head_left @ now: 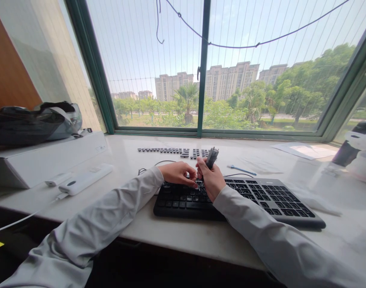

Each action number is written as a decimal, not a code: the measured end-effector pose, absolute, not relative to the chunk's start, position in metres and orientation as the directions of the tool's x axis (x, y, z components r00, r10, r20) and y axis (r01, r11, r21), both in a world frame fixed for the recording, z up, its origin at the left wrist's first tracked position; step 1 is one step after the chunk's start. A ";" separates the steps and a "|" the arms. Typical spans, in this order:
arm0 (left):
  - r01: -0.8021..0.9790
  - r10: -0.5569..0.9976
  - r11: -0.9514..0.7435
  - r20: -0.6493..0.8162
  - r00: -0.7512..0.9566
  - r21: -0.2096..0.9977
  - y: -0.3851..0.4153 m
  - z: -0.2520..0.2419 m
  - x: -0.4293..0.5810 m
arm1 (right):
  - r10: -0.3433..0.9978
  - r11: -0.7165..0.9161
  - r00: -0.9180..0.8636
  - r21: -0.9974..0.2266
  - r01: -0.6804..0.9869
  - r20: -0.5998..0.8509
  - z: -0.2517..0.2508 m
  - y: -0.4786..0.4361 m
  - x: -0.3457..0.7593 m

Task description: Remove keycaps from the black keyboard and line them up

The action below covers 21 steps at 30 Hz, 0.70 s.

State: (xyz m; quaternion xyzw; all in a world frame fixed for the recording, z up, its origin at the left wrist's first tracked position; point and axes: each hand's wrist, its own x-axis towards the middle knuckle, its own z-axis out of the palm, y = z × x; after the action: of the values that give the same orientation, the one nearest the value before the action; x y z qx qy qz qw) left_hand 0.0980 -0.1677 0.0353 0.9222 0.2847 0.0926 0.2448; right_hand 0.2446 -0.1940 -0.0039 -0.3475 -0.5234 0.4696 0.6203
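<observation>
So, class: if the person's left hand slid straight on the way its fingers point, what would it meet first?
Most likely the right hand, which holds a dark tool just beyond the left hand over the keyboard; depth is hard to judge.

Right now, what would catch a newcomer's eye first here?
Both hands meet over the black keyboard at the sill's near edge: the right hand is closed around a dark tool, and the left hand has its fingertips on the keys. Behind them, rows of loose keycaps lie by the big window.
</observation>
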 end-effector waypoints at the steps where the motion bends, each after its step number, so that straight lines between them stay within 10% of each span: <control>1: 0.474 0.569 -0.712 0.030 0.822 0.517 -0.168 0.036 0.098 | 0.944 0.326 0.031 -0.922 -0.208 0.327 -0.004 -0.194 0.245; 21: 0.431 0.626 -0.577 0.037 0.779 0.694 -0.157 0.022 0.095 | 0.856 0.499 -0.122 -0.864 -0.063 0.503 0.001 -0.206 0.233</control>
State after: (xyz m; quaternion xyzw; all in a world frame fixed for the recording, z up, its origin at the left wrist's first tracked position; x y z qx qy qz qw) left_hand 0.0946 -0.1567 0.0224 0.8770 0.3012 0.1403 0.3472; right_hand 0.2333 -0.2059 0.0013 -0.3105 -0.6378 0.3923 0.5855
